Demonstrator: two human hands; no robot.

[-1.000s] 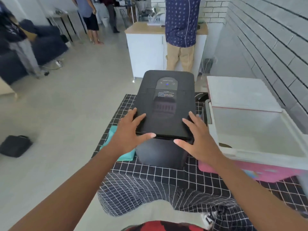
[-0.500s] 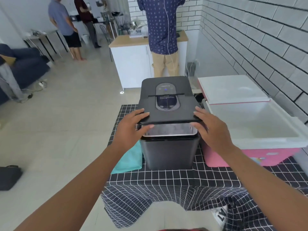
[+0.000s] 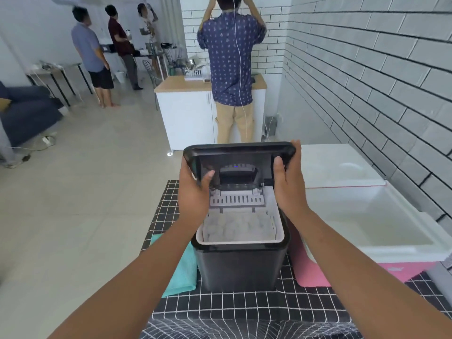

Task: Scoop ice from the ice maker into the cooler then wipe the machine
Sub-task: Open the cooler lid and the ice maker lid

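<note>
A black ice maker [image 3: 241,267] stands on a black checked tablecloth [image 3: 220,307]. Its lid [image 3: 238,151] is raised upright at the back. My left hand [image 3: 195,192] grips the lid's left side, and my right hand [image 3: 287,178] grips its right side. Inside, a white basket holds ice [image 3: 239,227] below a slotted tray. To the right sits a pink cooler [image 3: 396,271] with a white inside, and its white lid [image 3: 342,165] is open at the back. A teal cloth [image 3: 182,267] lies left of the machine.
A white brick wall [image 3: 381,94] runs close along the right. A person in a patterned blue shirt [image 3: 231,59] stands at a white counter [image 3: 186,111] straight ahead. Three more people stand at the far left. A dark sofa [image 3: 27,111] is at the left over bare tiled floor.
Both hands have swung the ice maker's lid from flat and closed up to upright, so the ice basket now shows. The camera view has tilted upward.
</note>
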